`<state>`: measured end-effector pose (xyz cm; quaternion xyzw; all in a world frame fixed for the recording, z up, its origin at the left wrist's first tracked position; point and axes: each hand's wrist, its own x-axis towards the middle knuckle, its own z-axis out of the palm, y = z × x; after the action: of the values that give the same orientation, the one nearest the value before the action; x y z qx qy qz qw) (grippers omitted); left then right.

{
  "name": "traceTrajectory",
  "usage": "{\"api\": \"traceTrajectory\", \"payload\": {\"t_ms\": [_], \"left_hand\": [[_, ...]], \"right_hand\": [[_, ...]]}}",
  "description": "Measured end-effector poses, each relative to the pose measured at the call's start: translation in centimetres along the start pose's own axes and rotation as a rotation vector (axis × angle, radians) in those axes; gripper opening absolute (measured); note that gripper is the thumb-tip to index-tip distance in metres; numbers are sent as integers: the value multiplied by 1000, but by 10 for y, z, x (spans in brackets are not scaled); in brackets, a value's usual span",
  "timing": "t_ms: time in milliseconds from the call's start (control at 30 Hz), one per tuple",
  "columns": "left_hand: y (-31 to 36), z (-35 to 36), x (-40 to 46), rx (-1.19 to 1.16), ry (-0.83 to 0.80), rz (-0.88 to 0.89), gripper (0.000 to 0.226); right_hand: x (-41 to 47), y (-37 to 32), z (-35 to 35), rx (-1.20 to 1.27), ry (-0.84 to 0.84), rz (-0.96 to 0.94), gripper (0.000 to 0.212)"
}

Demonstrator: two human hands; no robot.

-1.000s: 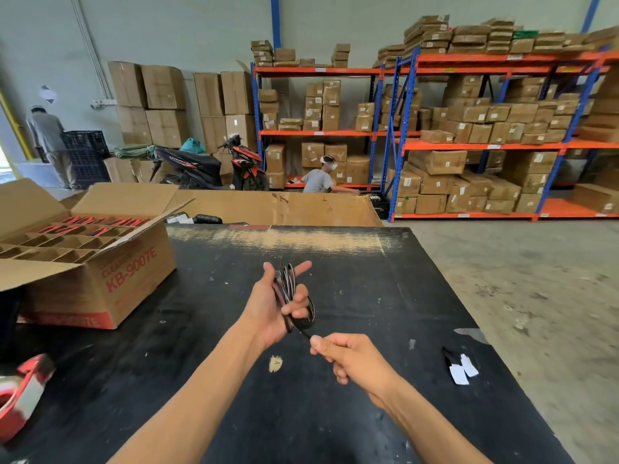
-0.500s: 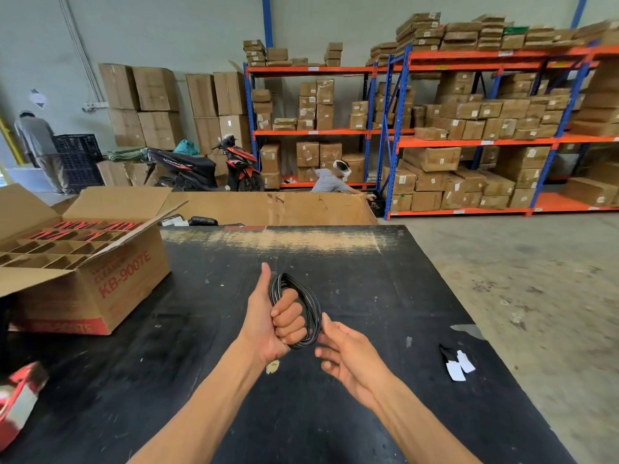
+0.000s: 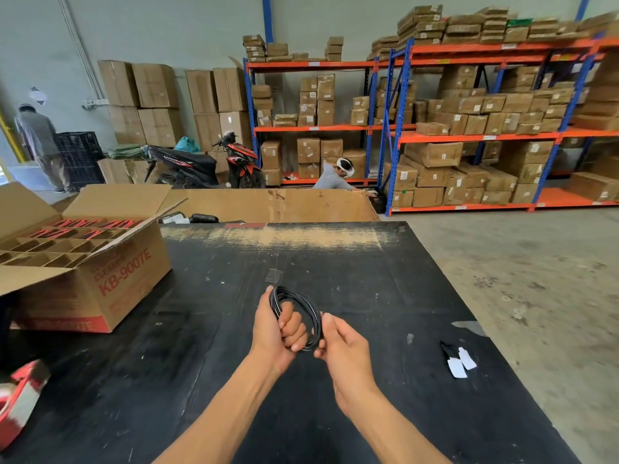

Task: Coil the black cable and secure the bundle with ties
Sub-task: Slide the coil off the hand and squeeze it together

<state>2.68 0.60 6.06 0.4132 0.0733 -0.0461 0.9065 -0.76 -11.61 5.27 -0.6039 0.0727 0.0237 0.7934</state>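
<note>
The black cable [image 3: 310,308] is wound into a small oval coil of several loops, held upright above the black table [image 3: 385,283]. My left hand [image 3: 278,326] is wrapped around the coil's left side, fingers curled through the loops and thumb up along its far edge. My right hand [image 3: 341,339] pinches the coil's right side between thumb and fingertips. Some small white tags with a black piece [image 3: 458,360], perhaps ties, lie on the table to the right, apart from both hands.
An open cardboard box [image 3: 110,279] with dividers and red items stands at the table's left. A red-and-white object [image 3: 20,400] lies at the near left edge. Cardboard sheets stand behind the table. Shelves of boxes, a motorbike and two people are beyond.
The coil went from a narrow bunch in my left hand to a rounder oval. My right hand rose from below the coil and took hold of its right side.
</note>
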Motion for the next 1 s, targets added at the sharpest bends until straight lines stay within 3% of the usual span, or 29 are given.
{"api": "traceTrajectory", "payload": {"t_ms": [67, 133, 200, 333, 467, 567, 667, 733, 767, 867, 1000], "left_hand": [[-7, -2, 1, -1, 34, 16, 62], [-12, -3, 0, 10, 20, 21, 60], [-16, -3, -2, 2, -15, 28, 61], [-23, -7, 0, -97, -54, 27, 62], [-23, -10, -1, -63, 89, -63, 63], [-13, -15, -1, 325, 209, -95, 69], [-1, -14, -4, 942, 279, 240, 47], [6, -10, -7, 1251, 61, 519, 35], [6, -9, -6, 1349, -76, 577, 34], [-3, -9, 1, 1446, -345, 569, 33], [-16, -7, 6, 1362, -238, 571, 25]], "right_hand": [[-5, 3, -1, -346, -34, -123, 41], [-5, 5, -6, -673, -70, -237, 35], [-1, 6, -11, -832, -86, -294, 30], [7, 3, -13, -742, -34, -241, 33], [12, -8, -22, -723, 6, -215, 29], [21, -12, -35, -951, 22, -309, 27], [27, -16, -45, -1186, -17, -411, 20], [29, -18, -47, -1287, -51, -474, 21], [30, -19, -47, -1311, -72, -493, 22], [32, -24, -47, -1339, -145, -482, 24], [34, -32, -56, -1201, -213, -390, 32]]}}
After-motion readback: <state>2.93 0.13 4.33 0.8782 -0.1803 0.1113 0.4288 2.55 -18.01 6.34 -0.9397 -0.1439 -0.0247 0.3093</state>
